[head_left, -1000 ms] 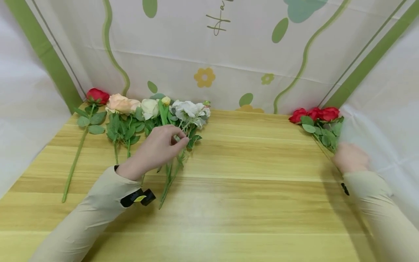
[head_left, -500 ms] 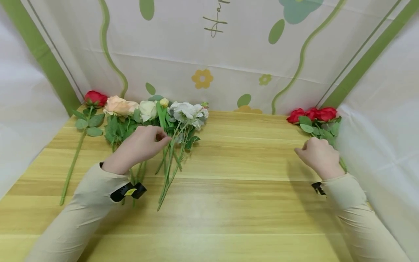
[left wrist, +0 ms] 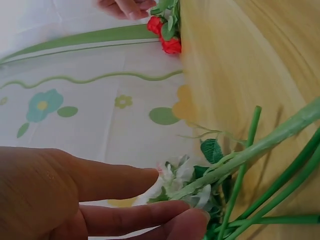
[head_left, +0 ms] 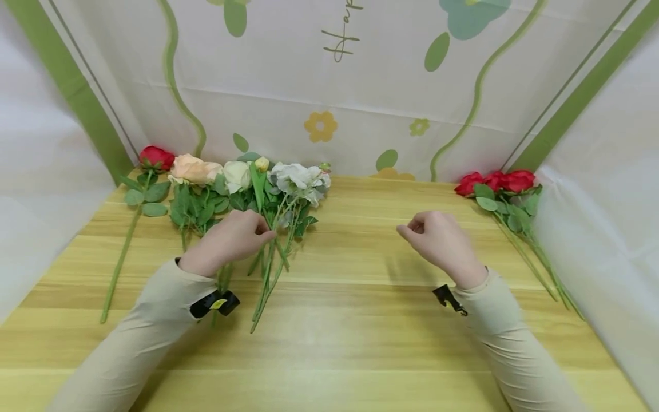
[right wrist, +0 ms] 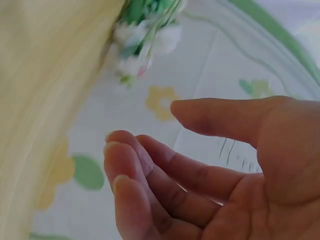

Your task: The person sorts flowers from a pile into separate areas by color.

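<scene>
My left hand point(head_left: 229, 240) hovers over the flower stems in the left group. In the left wrist view a gap shows between its thumb and fingers, close to a pale green stem point(left wrist: 250, 152); contact is hard to tell. Just beyond lie white flowers point(head_left: 296, 177), with a small yellow bud point(head_left: 262, 163) and a cream rose point(head_left: 237, 175) to their left. My right hand point(head_left: 440, 243) is in the air right of the middle, fingers loosely bent, holding nothing. Several red roses point(head_left: 496, 181) lie at the far right, their stems pointing toward me.
Peach roses point(head_left: 193, 169) and a single red rose point(head_left: 157, 158) lie farther left on the wooden table point(head_left: 350, 326). A printed white cloth point(head_left: 381, 86) stands along the table's back edge. White fabric point(head_left: 607, 206) borders the right side.
My right hand has left the red roses and moved left toward the middle. The left hand has shifted slightly left and nearer to me, uncovering more stems.
</scene>
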### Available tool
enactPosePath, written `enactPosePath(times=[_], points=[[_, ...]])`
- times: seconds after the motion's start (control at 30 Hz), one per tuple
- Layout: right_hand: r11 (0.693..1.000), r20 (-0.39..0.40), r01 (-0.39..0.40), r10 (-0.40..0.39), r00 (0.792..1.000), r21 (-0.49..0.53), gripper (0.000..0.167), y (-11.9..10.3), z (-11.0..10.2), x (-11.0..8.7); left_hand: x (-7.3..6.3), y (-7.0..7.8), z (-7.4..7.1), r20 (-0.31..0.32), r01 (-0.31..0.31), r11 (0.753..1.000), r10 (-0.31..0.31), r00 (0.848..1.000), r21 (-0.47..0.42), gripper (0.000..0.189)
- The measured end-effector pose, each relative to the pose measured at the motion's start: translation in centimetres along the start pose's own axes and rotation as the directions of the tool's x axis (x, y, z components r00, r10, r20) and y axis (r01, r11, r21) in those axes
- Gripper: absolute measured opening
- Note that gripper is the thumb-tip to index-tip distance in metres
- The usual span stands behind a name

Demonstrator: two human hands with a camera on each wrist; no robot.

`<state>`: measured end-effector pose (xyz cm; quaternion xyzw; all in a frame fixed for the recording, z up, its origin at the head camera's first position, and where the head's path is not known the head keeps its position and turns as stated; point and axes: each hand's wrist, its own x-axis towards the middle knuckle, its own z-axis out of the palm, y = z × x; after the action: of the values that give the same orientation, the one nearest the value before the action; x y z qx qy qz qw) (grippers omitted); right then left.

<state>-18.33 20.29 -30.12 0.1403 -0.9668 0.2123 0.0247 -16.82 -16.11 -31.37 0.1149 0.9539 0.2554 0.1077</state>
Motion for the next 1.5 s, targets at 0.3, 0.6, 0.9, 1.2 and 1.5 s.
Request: enactPosePath(times=[0.3,0.6,0.9,1.2,1.5], points=[[0.996,0.091,0.045,-0.052,0.994,0.083,0.024,-2.5,1.3,0.3,1.0,-0.1,1.5,0.007,0.030,0.999,-0.030,1.000,-0.044,0.047],[0.992,0.151,0.057,-0.074,0.986,0.111,0.023,-2.7,2.2,0.2,1.3,-0.2,2.3,-0.002,0.032,0.996,-0.032,0.999,-0.086,0.041],[0.986,0.156,0.076,-0.099,0.983,0.146,0.024,-2.7,2.6,0.4,0.8,-0.2,2.1,-0.105,-0.069,0.988,0.055,0.993,-0.135,0.037],[0.978,0.182,0.063,-0.099,0.978,0.197,0.023,-3.3,2.3,0.5,0.5,0.5,2.1,-0.271,-0.191,0.960,0.132,0.953,-0.204,0.028],[0.857,0.182,0.000,-0.110,0.977,0.516,0.022,-3.9,2.0,0.3,0.0,2.3,2.3,-0.481,-0.358,0.905,0.214,0.850,-0.231,0.013]])
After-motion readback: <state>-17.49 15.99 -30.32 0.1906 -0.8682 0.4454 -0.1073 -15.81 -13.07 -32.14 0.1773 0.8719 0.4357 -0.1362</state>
